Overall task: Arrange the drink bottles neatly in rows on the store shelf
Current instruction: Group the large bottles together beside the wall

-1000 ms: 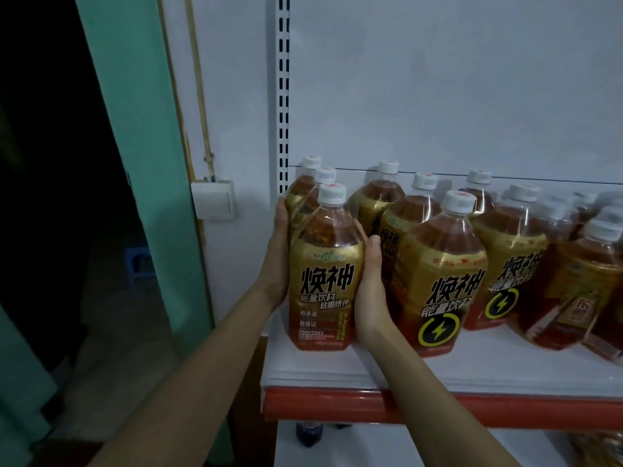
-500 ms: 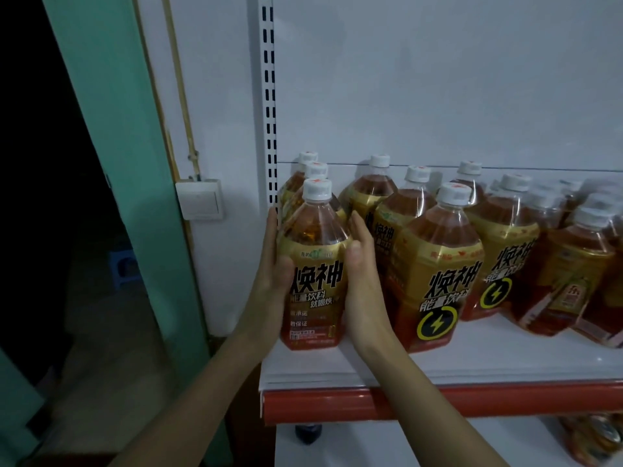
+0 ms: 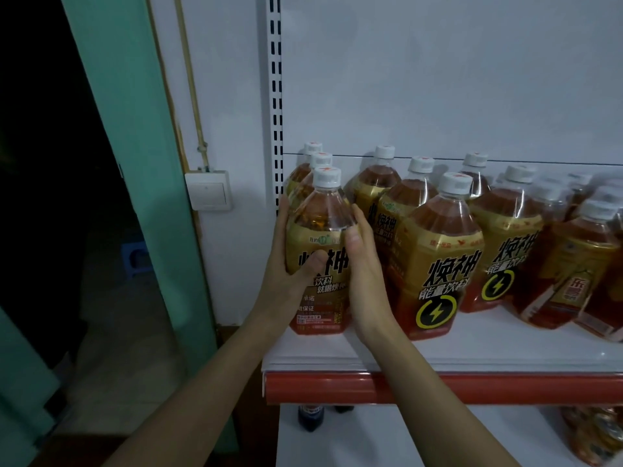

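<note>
A gold-labelled drink bottle [image 3: 320,227] with a white cap stands at the front left of the white shelf [image 3: 472,352]. My left hand [image 3: 286,261] grips its left side, thumb across the label. My right hand [image 3: 362,264] holds its right side, thumb on the label's top. Two more bottles stand in line behind it. To the right, a second front bottle [image 3: 438,264] with a lightning mark leads another row, and several more bottles [image 3: 512,237] crowd further right, some leaning.
A slotted upright [image 3: 277,96] bounds the shelf on the left. The shelf has a red front strip [image 3: 438,387]. A wall switch [image 3: 208,191] and a green door frame [image 3: 135,163] lie left. A dark bottle [image 3: 310,417] stands on the lower shelf.
Both hands have closed further round the front left bottle, thumbs coming onto its label. The view has shifted slightly right and down.
</note>
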Demonstrator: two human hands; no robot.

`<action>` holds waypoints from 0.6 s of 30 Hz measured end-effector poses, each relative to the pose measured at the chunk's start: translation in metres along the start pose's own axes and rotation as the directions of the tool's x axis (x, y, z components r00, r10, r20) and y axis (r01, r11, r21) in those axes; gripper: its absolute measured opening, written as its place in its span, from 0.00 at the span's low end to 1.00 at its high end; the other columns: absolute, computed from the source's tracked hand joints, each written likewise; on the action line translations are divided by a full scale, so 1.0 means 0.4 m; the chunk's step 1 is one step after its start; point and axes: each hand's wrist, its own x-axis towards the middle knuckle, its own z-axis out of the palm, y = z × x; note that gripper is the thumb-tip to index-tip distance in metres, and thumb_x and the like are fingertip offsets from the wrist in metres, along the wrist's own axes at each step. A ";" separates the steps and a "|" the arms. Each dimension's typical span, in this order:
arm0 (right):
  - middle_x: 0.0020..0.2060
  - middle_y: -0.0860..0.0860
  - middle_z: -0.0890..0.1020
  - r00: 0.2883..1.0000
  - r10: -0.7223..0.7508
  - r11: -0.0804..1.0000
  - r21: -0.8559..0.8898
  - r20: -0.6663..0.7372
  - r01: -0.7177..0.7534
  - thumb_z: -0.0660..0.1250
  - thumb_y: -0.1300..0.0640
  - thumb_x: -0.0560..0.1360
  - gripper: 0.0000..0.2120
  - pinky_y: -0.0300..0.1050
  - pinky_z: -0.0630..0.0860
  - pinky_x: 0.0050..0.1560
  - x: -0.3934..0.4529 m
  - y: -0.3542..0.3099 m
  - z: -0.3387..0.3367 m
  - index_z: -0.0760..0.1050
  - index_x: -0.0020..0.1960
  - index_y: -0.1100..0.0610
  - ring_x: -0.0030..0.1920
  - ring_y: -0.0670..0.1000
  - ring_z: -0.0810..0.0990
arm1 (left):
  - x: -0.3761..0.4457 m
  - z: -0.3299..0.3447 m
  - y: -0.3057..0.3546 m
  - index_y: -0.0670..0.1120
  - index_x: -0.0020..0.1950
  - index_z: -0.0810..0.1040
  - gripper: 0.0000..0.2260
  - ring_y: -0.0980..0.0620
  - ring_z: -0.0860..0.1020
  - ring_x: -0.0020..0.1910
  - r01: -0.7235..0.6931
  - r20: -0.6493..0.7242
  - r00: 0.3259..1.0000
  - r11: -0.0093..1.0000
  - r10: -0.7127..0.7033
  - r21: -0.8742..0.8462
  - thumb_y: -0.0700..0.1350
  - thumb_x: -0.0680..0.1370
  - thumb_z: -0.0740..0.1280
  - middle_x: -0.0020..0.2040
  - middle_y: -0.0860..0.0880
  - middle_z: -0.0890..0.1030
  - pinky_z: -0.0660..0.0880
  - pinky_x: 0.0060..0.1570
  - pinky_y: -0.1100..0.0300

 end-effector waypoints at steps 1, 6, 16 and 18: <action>0.71 0.32 0.70 1.000 0.000 1.000 0.006 0.006 0.000 0.57 0.26 0.74 0.35 0.51 0.67 0.75 0.002 0.003 0.000 0.57 0.78 0.34 0.72 0.34 0.68 | 0.000 0.002 0.000 0.68 0.74 0.54 0.42 0.58 0.74 0.68 0.003 -0.002 1.000 1.000 -0.003 -0.011 0.66 0.66 0.74 0.69 0.64 0.72 0.76 0.58 0.64; 0.75 0.42 0.70 1.000 -0.006 1.000 0.030 -0.025 0.007 0.54 0.22 0.73 0.40 0.59 0.64 0.76 0.011 0.018 0.017 0.61 0.79 0.41 0.76 0.45 0.67 | 0.002 0.004 -0.010 0.68 0.75 0.53 0.44 0.54 0.71 0.71 -0.012 -0.015 1.000 1.000 0.011 -0.010 0.66 0.66 0.75 0.75 0.54 0.68 0.74 0.64 0.56; 0.76 0.43 0.69 0.996 0.074 0.997 -0.027 0.051 -0.073 0.52 0.19 0.70 0.43 0.61 0.64 0.76 0.018 0.021 0.000 0.59 0.79 0.39 0.77 0.47 0.66 | -0.001 0.008 -0.001 0.67 0.73 0.55 0.44 0.59 0.75 0.67 0.042 -0.047 0.998 0.998 -0.041 0.038 0.67 0.63 0.76 0.68 0.60 0.73 0.76 0.57 0.64; 0.79 0.43 0.62 0.998 0.065 0.997 -0.052 0.007 -0.064 0.49 0.18 0.69 0.45 0.60 0.60 0.78 0.016 0.026 0.003 0.55 0.80 0.39 0.79 0.45 0.61 | -0.004 0.009 0.000 0.68 0.72 0.54 0.45 0.62 0.75 0.65 0.064 -0.057 0.996 0.997 -0.062 0.033 0.68 0.62 0.76 0.67 0.63 0.74 0.76 0.55 0.66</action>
